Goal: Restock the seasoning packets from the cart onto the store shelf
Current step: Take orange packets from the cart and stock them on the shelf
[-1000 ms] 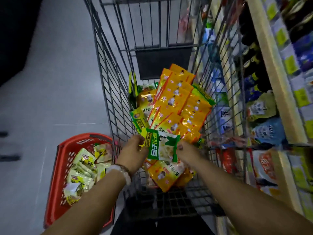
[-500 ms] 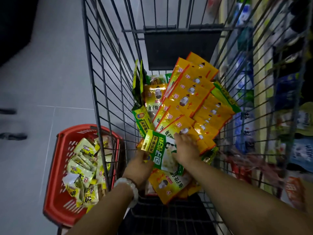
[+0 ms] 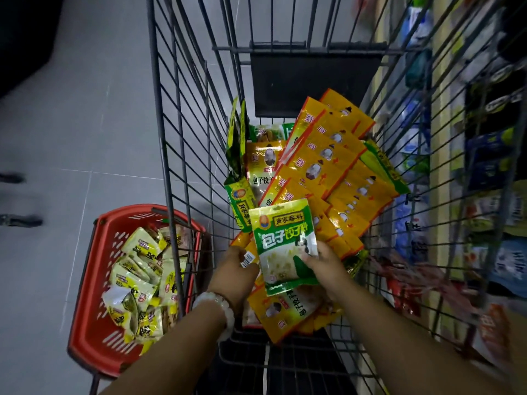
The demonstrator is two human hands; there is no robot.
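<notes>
Head view: right hand (image 3: 323, 265) grips green packet (image 3: 283, 240) reading "包子饺子料"; left hand (image 3: 235, 273) pinches barcoded packet (image 3: 247, 258) at 9 o'clock; orange packets (image 3: 328, 169) at 12 in cart (image 3: 171, 166).

Both hands inside grey wire shopping cart (image 3: 182, 155). Right hand (image 3: 323, 265) pinching green-and-white seasoning packet (image 3: 285, 240); left hand (image 3: 235, 270) gripping barcoded packet edge. Orange packets (image 3: 328, 166) heaped beneath.

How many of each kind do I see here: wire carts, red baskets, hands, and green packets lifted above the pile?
Wire cart: 1
Red basket: 1
Hands: 2, the left hand and the right hand
Green packet lifted above the pile: 1
Total: 5
</notes>
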